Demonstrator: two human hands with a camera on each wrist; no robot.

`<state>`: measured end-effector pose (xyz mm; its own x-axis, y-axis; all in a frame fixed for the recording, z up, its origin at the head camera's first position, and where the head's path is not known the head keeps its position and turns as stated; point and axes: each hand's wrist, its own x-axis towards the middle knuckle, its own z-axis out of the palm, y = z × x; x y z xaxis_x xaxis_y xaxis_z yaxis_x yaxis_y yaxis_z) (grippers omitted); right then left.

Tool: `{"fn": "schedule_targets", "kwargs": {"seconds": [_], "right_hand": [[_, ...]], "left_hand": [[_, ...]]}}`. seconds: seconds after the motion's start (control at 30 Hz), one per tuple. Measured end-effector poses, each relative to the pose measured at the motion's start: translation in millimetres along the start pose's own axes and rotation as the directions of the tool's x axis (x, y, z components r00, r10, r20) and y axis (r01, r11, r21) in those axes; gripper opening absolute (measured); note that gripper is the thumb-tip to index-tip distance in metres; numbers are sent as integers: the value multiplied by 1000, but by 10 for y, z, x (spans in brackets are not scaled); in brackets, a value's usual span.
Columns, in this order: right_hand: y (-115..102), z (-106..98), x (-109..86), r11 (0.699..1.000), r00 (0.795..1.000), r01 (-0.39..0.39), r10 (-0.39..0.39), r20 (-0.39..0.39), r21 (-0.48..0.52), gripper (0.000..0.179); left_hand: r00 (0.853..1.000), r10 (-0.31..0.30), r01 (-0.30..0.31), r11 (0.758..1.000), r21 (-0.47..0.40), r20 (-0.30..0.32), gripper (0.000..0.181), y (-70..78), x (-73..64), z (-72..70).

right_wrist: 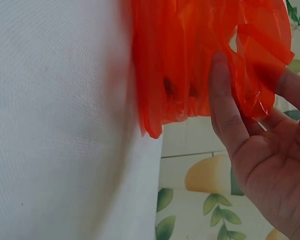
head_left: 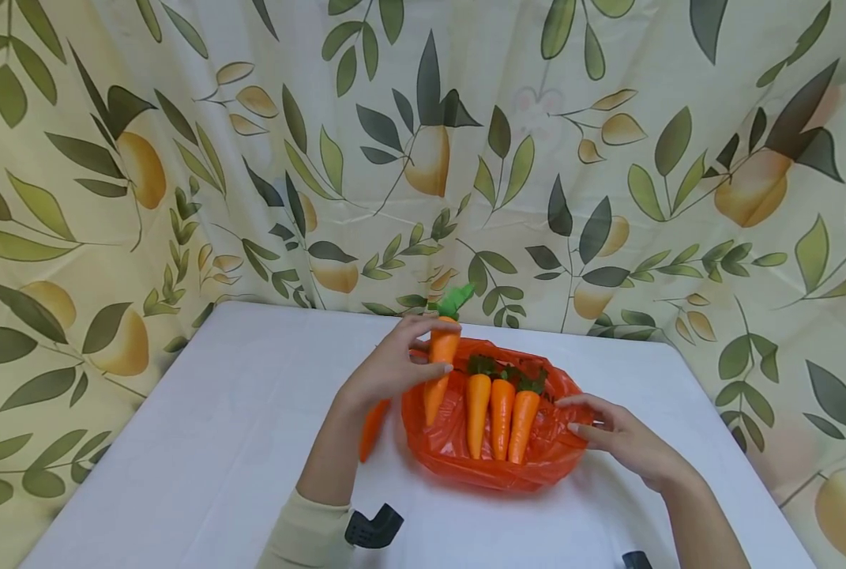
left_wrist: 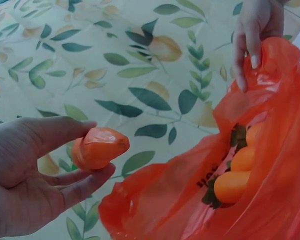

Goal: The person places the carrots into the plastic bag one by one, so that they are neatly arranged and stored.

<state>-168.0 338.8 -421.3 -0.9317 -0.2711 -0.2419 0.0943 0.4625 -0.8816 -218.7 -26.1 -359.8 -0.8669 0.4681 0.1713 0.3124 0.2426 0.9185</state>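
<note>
My left hand (head_left: 387,363) pinches an orange toy carrot (head_left: 442,352) between thumb and fingers. The carrot is upright, green top uppermost, over the left side of a red plastic bag (head_left: 458,468). In the left wrist view its tapered end (left_wrist: 102,147) points at the camera. The bag lies spread with its mouth gaping, and three more carrots (head_left: 501,419) rest side by side there, dark green tops away from me. At the bag's right edge my right hand (head_left: 632,442) grips the thin plastic; in the right wrist view, thumb and fingers (right_wrist: 229,117) lie either side of the rim.
Another carrot (head_left: 373,431) lies on the white table (head_left: 216,442) left of the bag, partly hidden by my left forearm. A curtain (head_left: 423,174) with a leaf and fruit print hangs behind the table. Black wrist devices (head_left: 374,528) show near both forearms.
</note>
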Motion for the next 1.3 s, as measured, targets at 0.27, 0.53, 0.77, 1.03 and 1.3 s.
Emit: {"fn": "schedule_targets", "kwargs": {"seconds": [0.27,0.53,0.77,1.03,1.3], "right_hand": [[-6,-18,-4,1000,1000,-5,5,0,0,44],[-18,-27,-10,1000,1000,-9,9,-6,1,43],[-26,-27,-18,1000,1000,-8,8,-2,-5,44],[5,-36,-25,1000,1000,-3,3,-2,-4,44],[-21,-30,-22,1000,1000,1,-1,-2,0,43]], "left_hand": [[998,31,-32,999,8,56,45,20,30,211],[995,37,-38,999,5,96,46,-23,82,405],[991,6,-4,1000,-15,137,45,-59,109,563],[983,-58,62,998,-19,172,44,-200,174,763],[988,-88,86,996,18,124,44,-394,245,841]]}}
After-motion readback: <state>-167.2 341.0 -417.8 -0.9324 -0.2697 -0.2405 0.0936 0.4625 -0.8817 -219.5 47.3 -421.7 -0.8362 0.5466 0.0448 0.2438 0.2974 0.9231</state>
